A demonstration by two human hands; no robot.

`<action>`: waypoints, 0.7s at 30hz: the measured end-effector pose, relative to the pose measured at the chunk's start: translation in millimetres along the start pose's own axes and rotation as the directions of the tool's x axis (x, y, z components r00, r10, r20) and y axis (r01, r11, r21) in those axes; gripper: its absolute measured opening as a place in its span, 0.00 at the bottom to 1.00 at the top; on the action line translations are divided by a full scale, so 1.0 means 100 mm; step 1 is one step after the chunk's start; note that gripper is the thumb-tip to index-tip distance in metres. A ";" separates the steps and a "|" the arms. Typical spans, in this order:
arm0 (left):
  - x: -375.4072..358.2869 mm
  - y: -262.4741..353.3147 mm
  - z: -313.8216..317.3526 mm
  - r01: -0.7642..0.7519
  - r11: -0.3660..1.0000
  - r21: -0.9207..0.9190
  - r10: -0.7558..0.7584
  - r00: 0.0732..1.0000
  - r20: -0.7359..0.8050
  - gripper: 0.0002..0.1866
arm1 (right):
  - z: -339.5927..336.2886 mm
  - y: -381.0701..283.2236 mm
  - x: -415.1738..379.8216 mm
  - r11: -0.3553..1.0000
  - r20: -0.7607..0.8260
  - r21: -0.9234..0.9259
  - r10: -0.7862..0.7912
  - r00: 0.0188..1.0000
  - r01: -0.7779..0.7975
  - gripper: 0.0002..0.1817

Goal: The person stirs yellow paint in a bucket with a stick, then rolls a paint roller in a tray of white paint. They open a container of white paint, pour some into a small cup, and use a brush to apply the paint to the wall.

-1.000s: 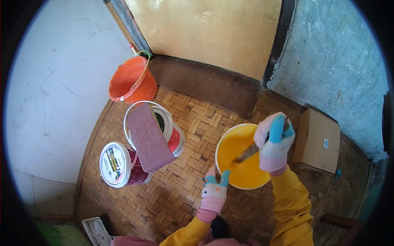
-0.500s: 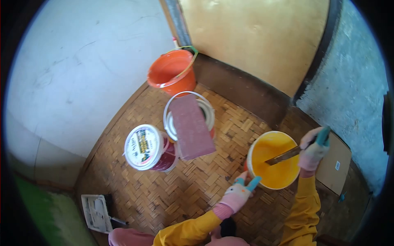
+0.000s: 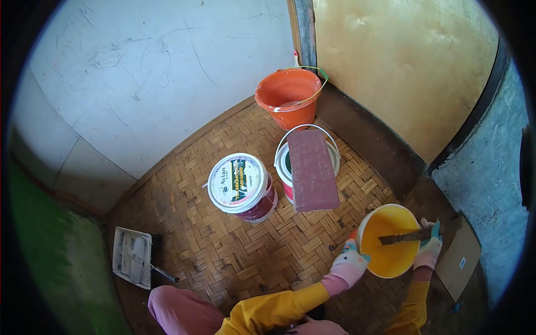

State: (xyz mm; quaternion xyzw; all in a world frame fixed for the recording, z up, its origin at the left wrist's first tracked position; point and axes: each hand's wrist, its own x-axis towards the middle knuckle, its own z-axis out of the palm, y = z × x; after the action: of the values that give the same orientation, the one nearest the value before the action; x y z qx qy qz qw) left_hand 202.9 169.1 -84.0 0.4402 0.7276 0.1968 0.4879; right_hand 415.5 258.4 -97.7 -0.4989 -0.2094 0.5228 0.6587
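A white bucket [image 3: 362, 224] of yellow paint [image 3: 385, 259] is between my hands at the lower right. My left hand [image 3: 349, 263], in a pale glove with teal and orange fingertips, presses against its left side, fingers curled around the wall. A flat wooden stick [image 3: 402, 237] reaches from the paint over the right rim and sticks out past my right hand [image 3: 427, 252]. That gloved hand is closed around the stick, a teal finger crossing it, close against the bucket's right wall. Whether it also grips the rim is hard to see.
A lidded paint pail [image 3: 237, 181] stands left on the woven floor. Beside it, a maroon board [image 3: 314, 173] lies across another pail [image 3: 282, 167]. Behind are an orange bucket [image 3: 290, 114] and a paintbrush [image 3: 296, 58]. A roller tray [image 3: 132, 257] sits lower left, cardboard [image 3: 460, 262] at right.
My view has swung left, so the pails appear farther right. My right hand has dropped from the stick's upper end to the bucket's side; my left hand has closed onto the bucket wall.
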 end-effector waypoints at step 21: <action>-0.04 0.08 -0.50 0.035 0.999 0.018 -0.034 0.996 -0.077 0.29 | 0.75 -0.08 -0.70 0.904 0.566 -0.215 -0.193 0.801 0.370 0.04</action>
State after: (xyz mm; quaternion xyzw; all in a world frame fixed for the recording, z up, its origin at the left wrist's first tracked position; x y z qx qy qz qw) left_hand 162.7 177.4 -53.5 0.4245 0.7552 0.1979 0.4585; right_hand 333.9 228.6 -42.7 -0.3956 -0.5370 0.4945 0.5573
